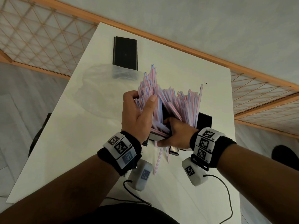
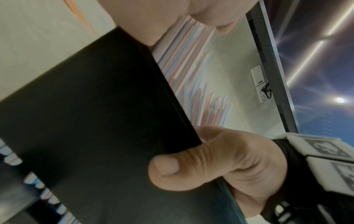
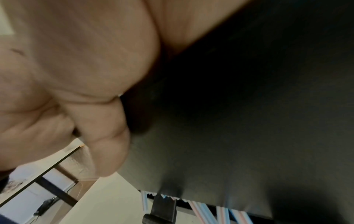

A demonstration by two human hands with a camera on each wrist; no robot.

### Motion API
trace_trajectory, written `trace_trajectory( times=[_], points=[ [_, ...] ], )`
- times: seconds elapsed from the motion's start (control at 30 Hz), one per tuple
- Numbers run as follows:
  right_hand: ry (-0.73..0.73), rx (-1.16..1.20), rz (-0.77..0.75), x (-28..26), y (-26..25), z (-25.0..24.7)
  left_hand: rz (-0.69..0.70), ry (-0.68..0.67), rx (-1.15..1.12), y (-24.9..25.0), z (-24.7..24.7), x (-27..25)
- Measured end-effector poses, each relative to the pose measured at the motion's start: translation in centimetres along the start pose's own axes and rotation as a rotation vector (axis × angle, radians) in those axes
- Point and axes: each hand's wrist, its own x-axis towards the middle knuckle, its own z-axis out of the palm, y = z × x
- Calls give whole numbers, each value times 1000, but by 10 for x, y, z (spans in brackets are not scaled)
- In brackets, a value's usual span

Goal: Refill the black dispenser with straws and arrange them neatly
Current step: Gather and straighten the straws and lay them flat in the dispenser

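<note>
The black dispenser [image 1: 204, 121] stands near the table's front, crammed with pink-and-blue striped straws [image 1: 179, 104] that fan upward unevenly. My left hand [image 1: 143, 101] grips a thick bunch of those straws on the left side, thumb across the front. My right hand [image 1: 165, 135] grips the dispenser's near wall, thumb outside low down. In the left wrist view the right thumb [image 2: 166, 168] presses the black panel [image 2: 86, 121], with straws [image 2: 191, 68] behind it. The right wrist view is mostly palm [image 3: 86, 91] against the black wall [image 3: 239, 106]. Several straws [image 1: 157, 160] poke out below onto the table.
A flat black lid [image 1: 125, 53] lies at the far side of the white table [image 1: 72, 143]. A crumpled clear plastic bag [image 1: 98, 89] sits between it and my left hand. Cables [image 1: 226, 191] trail over the near edge. A wooden lattice rail [image 1: 210, 55] runs behind the table.
</note>
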Motion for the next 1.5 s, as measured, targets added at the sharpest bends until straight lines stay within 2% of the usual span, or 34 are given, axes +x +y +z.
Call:
trace_trajectory(
  times=[0.1,0.23,0.37,0.53,0.83,0.93,1.07,1.17,1.27,1.4,1.5],
  points=[
    [-78,-116,-4,-2,-3,-2,-2,4,11,1,0,0],
    [-42,-154,-54,-3,-3,2,-13,-4,13,1,1,-1],
    [53,-195,-172,-3,1,7,-21,-17,-15,5,1,-2],
    [175,-48,-320,-5,4,6,-4,5,-37,14,1,-1],
    [481,104,-583,-1,-3,9,14,48,-143,22,2,3],
    [541,120,-626,1,-12,8,5,70,-160,25,1,5],
    [475,57,-602,0,-11,12,-62,78,-53,20,2,3],
    [372,-56,-452,-8,1,13,-77,82,23,15,1,2],
    [335,-185,-348,-15,15,17,-76,118,-10,15,-1,3],
    [362,-150,-191,-17,21,23,-57,148,-36,19,0,3],
    [299,-114,-115,-17,17,20,-36,158,-75,31,2,7]
  ],
)
